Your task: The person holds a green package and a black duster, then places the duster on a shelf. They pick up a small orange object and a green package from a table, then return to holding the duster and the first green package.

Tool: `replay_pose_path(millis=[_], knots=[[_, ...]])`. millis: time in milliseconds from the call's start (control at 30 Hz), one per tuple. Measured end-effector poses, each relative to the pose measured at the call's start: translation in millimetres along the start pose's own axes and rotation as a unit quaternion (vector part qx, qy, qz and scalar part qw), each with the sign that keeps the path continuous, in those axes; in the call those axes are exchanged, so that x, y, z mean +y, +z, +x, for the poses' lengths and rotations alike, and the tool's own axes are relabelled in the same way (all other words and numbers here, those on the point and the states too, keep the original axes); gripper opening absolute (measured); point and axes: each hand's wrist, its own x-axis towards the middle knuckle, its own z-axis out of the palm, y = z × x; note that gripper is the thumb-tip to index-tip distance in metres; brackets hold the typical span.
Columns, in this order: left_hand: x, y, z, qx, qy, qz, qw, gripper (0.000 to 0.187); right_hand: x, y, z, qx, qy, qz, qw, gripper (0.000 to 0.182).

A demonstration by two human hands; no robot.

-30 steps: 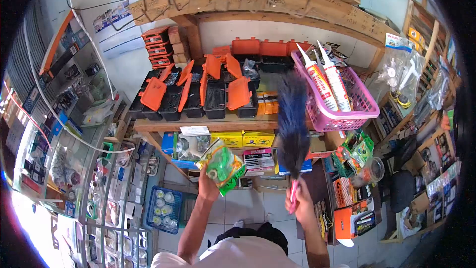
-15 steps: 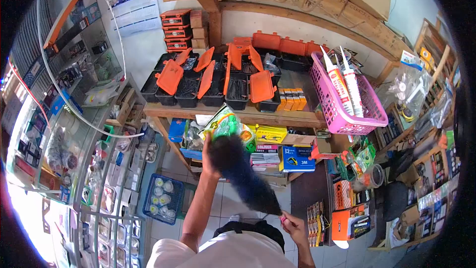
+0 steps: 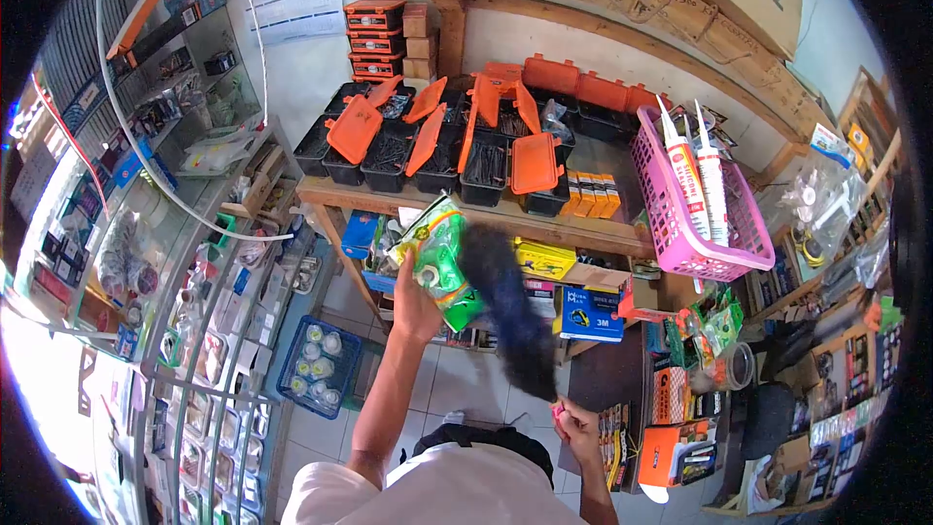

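My left hand (image 3: 414,303) grips a green and yellow plastic packet (image 3: 442,262) by its left edge, in front of the wooden shelf. What the packet contains is hard to make out; something green and round shows through. In my right hand (image 3: 580,428), low on the right, is the pink handle of a dark feather duster (image 3: 520,321). Its fluffy head slants up and left, beside the packet's right edge, and is blurred. The duster hides part of the lower shelf behind it.
Black bins with orange lids (image 3: 484,157) line the wooden table (image 3: 408,202). A pink basket (image 3: 705,233) holding sealant tubes stands at its right end. On the floor to the left is a blue crate (image 3: 316,369) of white items. Glass shelving (image 3: 209,321) runs along the left.
The duster's head has swung right, off the front of the packet, so more of the packet shows. The whole view has shifted slightly. Both hands keep their hold.
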Motion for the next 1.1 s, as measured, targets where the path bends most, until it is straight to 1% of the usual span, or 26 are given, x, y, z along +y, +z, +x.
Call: replay_pose_path(millis=[33,67,100,133,200,233,267,333,400,467,500,533,600,633,667,700,733,767,800,867,900,933,1000,1033,1067,1100], knots=[[-1,-3,1,-0.035,-0.036,-0.022,0.998,0.046,3,-5,1,-0.001,-0.001,0.000,1.000,0.036],[-2,-6,2,-0.072,-0.071,-0.044,0.994,0.046,9,-11,3,-0.027,-0.020,0.000,0.999,0.036],[-2,-1,4,-0.086,-0.041,-0.064,0.993,0.046,8,-15,5,-0.053,-0.039,-0.001,0.998,0.037],[-6,4,4,-0.087,-0.040,-0.065,0.993,0.046,8,-18,7,-0.054,-0.041,-0.003,0.998,0.037],[-13,24,-3,0.026,-0.019,0.044,0.999,0.047,6,-17,11,-0.002,-0.035,0.024,0.999,0.041],[-19,18,1,0.038,-0.017,0.088,0.995,0.047,2,-18,13,-0.004,-0.036,0.024,0.999,0.041],[-25,16,3,0.038,-0.016,0.088,0.995,0.047,-3,-20,14,-0.020,-0.040,0.004,0.999,0.041],[-34,22,4,-0.084,-0.031,-0.029,0.996,0.049,-5,-23,17,-0.033,-0.045,-0.013,0.998,0.041],[-38,27,3,-0.080,-0.033,-0.038,0.996,0.052,-4,-28,20,-0.010,-0.081,0.018,0.997,0.041],[-44,30,6,-0.063,-0.051,0.049,0.996,0.054,-3,-33,22,0.007,-0.066,0.020,0.998,0.041],[-49,34,5,-0.016,-0.053,0.096,0.994,0.057,-3,-35,23,0.020,-0.052,0.021,0.998,0.040],[-55,30,7,-0.018,-0.056,0.096,0.994,0.057,-5,-39,22,0.023,-0.052,0.021,0.998,0.040],[-69,5,20,-0.087,-0.043,0.173,0.980,0.054,-10,-44,19,-0.013,-0.041,-0.019,0.999,0.041],[-69,0,21,-0.050,-0.097,0.135,0.985,0.047,-11,-45,18,-0.008,-0.042,-0.017,0.999,0.041],[-73,-3,23,-0.053,-0.101,0.136,0.984,0.047,-11,-44,17,0.030,-0.035,0.014,0.999,0.039],[-73,9,20,-0.083,-0.080,0.183,0.976,0.051,-11,-45,15,0.067,-0.029,0.045,0.996,0.038],[-72,18,16,-0.111,-0.057,0.228,0.966,0.057,-12,-46,13,0.071,-0.029,0.046,0.996,0.038],[-71,23,16,-0.118,-0.078,0.245,0.959,0.060,-13,-48,11,0.051,-0.021,0.029,0.998,0.039],[-74,16,19,-0.120,-0.080,0.245,0.959,0.060,-13,-50,9,0.030,-0.013,0.012,0.999,0.040],[-79,-4,27,-0.180,-0.042,0.366,0.912,0.065,-8,-54,7,0.040,-0.030,0.038,0.998,0.041],[-79,9,22,-0.185,-0.045,0.264,0.946,0.069,-5,-54,5,0.047,-0.046,0.062,0.996,0.043],[-75,17,20,-0.171,-0.100,0.310,0.930,0.073,-5,-54,4,0.052,-0.047,0.064,0.995,0.043],[-77,36,14,-0.185,-0.106,0.262,0.941,0.071,-10,-53,1,0.085,-0.023,0.052,0.995,0.044],[-78,29,14,-0.167,-0.097,0.287,0.938,0.068,-17,-49,0,0.060,-0.031,0.060,0.996,0.043],[-79,5,21,-0.166,-0.101,0.286,0.938,0.068,-18,-49,-1,0.063,-0.029,0.061,0.996,0.043],[-79,-31,32,-0.265,0.082,0.508,0.815,0.066,-17,-49,-4,0.050,-0.031,0.039,0.998,0.042]])
